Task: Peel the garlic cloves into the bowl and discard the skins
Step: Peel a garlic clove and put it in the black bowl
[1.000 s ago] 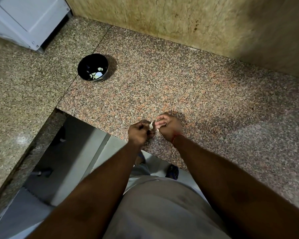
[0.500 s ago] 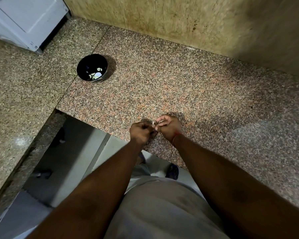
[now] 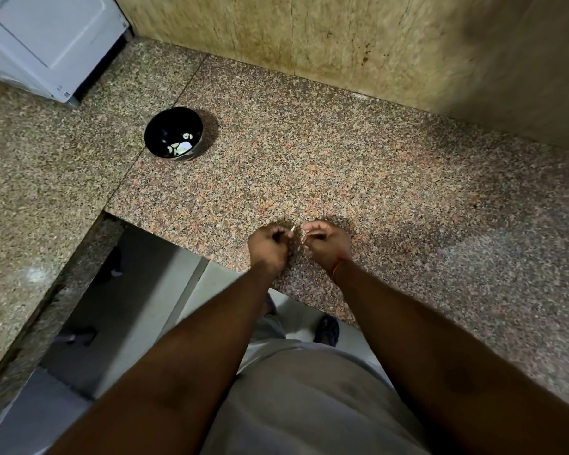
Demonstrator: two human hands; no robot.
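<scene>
My left hand (image 3: 268,246) is curled over the counter's front edge and pinches a small pale garlic clove (image 3: 292,228), of which only a sliver shows. My right hand (image 3: 326,244), a red thread at its wrist, sits just to the right with its fingers curled, pinching a pale scrap of garlic skin (image 3: 304,239). A narrow gap separates the two hands. The black bowl (image 3: 165,126) stands far off to the upper left on the counter, with several peeled cloves (image 3: 182,146) inside.
The speckled granite counter (image 3: 342,165) forms an L and meets a beige stone wall (image 3: 358,44) at the back. A white appliance (image 3: 46,37) sits in the far left corner. Below the counter edge are the grey floor (image 3: 138,290) and a dark sandal (image 3: 326,330).
My hands, which were touching around the clove, have drawn slightly apart. Less of the clove shows than one second ago. The bowl has not moved.
</scene>
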